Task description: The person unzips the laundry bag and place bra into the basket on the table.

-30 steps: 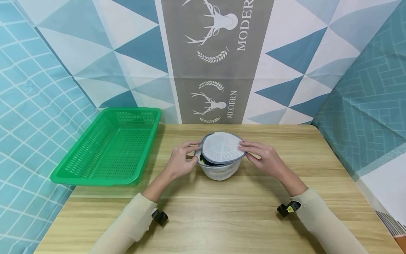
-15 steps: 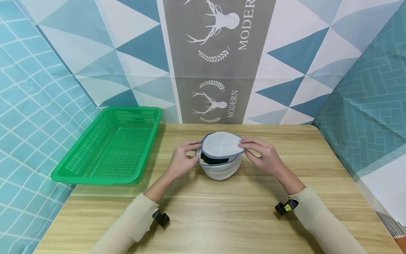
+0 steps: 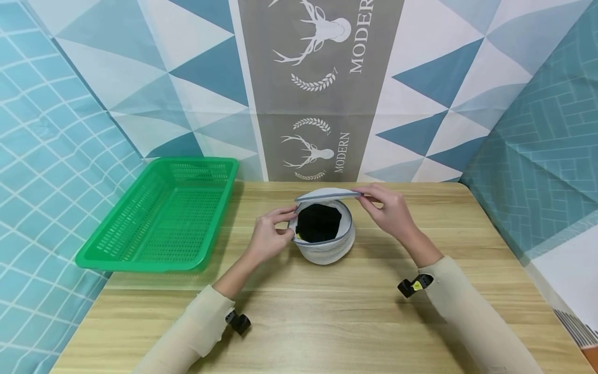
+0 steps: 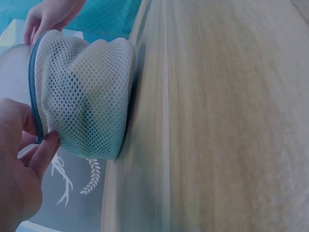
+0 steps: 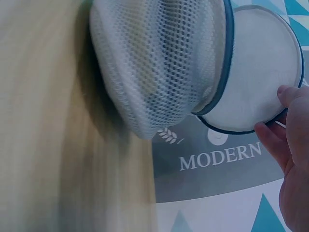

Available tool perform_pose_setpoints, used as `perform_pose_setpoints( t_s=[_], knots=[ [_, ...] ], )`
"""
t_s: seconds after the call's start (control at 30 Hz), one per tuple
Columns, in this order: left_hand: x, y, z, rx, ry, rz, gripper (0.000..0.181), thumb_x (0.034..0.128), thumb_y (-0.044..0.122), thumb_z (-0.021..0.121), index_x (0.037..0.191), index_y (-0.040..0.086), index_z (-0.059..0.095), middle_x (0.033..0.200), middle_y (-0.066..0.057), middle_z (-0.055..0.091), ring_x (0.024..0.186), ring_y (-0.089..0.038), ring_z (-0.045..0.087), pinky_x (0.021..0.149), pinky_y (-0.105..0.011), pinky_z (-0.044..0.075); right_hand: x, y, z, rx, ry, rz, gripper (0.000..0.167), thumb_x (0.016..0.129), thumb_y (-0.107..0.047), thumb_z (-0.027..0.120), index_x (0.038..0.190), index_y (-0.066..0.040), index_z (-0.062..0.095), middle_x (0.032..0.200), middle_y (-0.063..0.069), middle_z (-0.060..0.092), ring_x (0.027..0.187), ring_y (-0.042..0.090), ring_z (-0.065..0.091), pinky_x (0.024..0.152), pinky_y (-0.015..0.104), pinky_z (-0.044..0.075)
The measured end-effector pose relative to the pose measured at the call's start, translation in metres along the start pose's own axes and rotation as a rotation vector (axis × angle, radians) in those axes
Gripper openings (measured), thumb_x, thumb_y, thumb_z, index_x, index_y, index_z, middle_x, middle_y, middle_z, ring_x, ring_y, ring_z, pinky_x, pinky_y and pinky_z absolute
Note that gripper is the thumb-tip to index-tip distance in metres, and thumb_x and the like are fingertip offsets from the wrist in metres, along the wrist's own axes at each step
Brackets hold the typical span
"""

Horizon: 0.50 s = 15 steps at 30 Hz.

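A round white mesh laundry bag (image 3: 327,253) with grey-blue edging stands on the wooden table, its zip lid (image 3: 322,194) raised above the opening. Inside lies a black item (image 3: 320,223), apparently cloth, with a bit of yellow beside it. My left hand (image 3: 271,234) pinches the bag's rim on the left side, thumb and fingers on the edging, as the left wrist view also shows. My right hand (image 3: 385,208) pinches the right edge of the lid; in the right wrist view the lid's flat white underside (image 5: 256,67) faces the camera.
A green plastic basket (image 3: 187,228) with slotted walls stands at the left of the table (image 3: 317,322). Patterned cloth walls (image 3: 434,104) close off the back and both sides. A small black camera is strapped to each sleeve.
My right hand has lifted the lid up and back, so the opening and the black item now show. The left hand has stayed at the rim.
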<state>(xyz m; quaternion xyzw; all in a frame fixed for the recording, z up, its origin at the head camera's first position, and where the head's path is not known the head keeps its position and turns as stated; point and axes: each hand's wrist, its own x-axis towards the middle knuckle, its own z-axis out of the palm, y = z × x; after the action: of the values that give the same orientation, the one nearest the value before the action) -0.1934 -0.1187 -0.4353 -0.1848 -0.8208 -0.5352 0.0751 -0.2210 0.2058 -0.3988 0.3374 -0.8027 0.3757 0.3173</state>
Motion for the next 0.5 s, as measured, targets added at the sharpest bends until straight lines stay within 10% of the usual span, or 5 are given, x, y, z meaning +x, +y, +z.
perform_pose_setpoints(
  t_s=[0.5],
  knots=[
    [-0.002,0.001,0.002,0.052,-0.001,0.046,0.047,0.0854,-0.013,0.062,0.129,-0.011,0.078,0.150,-0.022,0.074,0.121,-0.037,0.078,0.087,-0.028,0.071,0.030,0.004,-0.002,0.014,0.074,0.204,0.020,0.099,0.006,0.080,0.119,0.007,0.083,0.106,0.027,0.086,0.093,0.042,0.084,0.081,-0.003,0.053]
  ],
)
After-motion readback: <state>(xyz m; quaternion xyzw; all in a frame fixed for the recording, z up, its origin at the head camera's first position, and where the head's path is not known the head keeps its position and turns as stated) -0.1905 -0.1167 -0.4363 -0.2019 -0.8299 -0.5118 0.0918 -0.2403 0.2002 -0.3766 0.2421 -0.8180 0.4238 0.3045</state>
